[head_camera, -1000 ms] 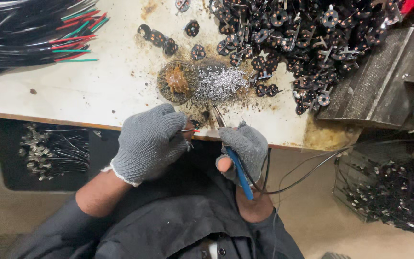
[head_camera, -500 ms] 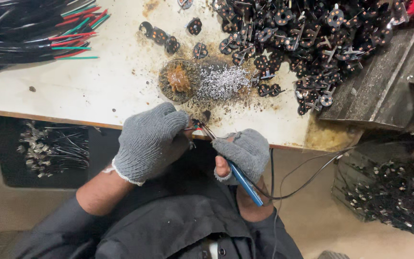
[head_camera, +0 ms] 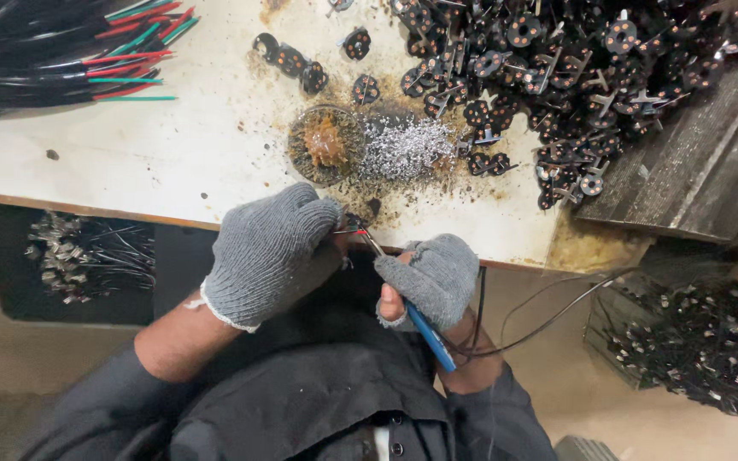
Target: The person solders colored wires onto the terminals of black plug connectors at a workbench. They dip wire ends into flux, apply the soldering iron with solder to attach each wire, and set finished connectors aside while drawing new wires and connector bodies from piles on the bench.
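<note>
Since half a second ago our right hand (head_camera: 433,277) has drawn the soldering iron (head_camera: 416,316) slightly closer to the left, its tip now meeting the small part at the tabletop edge, while our left hand (head_camera: 271,248) has barely shifted. Our right hand is curled shut around the iron's blue handle, fingers pressed together in a pen-like hold. Our left hand is closed too, pinching a small dark part with a red wire (head_camera: 350,230) at its fingertips, just over the front rim of the tabletop (head_camera: 130,162). To do this well, we judge, we should brace both wrists against the rim, touch the tip only to the joint, and keep the wire motionless. The iron's long axis runs diagonally, handle low and right toward our body, tip pointing up and left toward the pinched part. Just beyond sit a round tin of brown flux (head_camera: 326,145) and a heap of silvery solder bits (head_camera: 403,149). Farther right lies a pile of dark disc parts (head_camera: 557,77); far left, a bundle of coloured wires (head_camera: 61,60).
</note>
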The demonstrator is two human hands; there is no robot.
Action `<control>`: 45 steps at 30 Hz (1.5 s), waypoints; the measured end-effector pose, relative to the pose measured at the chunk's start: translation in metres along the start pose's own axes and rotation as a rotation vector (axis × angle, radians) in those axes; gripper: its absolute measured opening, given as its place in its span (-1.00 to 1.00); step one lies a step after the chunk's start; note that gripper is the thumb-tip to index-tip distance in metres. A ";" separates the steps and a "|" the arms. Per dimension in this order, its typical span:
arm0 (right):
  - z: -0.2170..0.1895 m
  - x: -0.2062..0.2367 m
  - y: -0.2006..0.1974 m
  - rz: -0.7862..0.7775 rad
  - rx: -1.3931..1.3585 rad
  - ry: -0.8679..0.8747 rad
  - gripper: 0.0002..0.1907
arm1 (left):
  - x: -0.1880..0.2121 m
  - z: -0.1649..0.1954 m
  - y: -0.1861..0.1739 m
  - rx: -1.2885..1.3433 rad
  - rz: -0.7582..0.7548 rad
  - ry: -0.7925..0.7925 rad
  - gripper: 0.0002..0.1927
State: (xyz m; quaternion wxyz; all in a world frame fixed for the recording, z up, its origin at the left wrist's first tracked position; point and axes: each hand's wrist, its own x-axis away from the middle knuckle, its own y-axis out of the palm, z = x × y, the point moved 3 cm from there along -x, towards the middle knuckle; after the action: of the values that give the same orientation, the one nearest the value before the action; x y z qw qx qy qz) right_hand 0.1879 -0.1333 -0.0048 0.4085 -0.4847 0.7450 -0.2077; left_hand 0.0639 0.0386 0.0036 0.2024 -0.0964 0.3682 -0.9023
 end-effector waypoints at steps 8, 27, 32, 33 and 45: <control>0.000 0.001 0.000 0.009 -0.023 -0.024 -0.84 | 0.002 -0.001 -0.001 0.007 0.003 0.031 -0.81; -0.003 0.002 0.000 0.127 -0.084 0.044 -0.83 | 0.003 -0.004 0.000 0.023 0.023 0.029 -0.82; -0.001 0.000 -0.001 -0.001 -0.033 -0.104 -0.83 | 0.002 -0.005 0.000 0.037 0.015 0.045 -0.77; 0.000 0.001 -0.002 0.001 -0.030 -0.105 -0.83 | 0.002 -0.005 0.001 0.026 0.009 0.037 -0.77; 0.000 0.005 -0.001 0.034 -0.081 0.006 -0.81 | 0.003 -0.004 0.000 0.027 0.019 0.049 -0.82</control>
State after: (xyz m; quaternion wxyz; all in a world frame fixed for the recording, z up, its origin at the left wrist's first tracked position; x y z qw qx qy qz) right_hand 0.1878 -0.1382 -0.0060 0.3896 -0.4875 0.7622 -0.1719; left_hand 0.0603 0.0396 0.0008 0.2034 -0.0681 0.3617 -0.9073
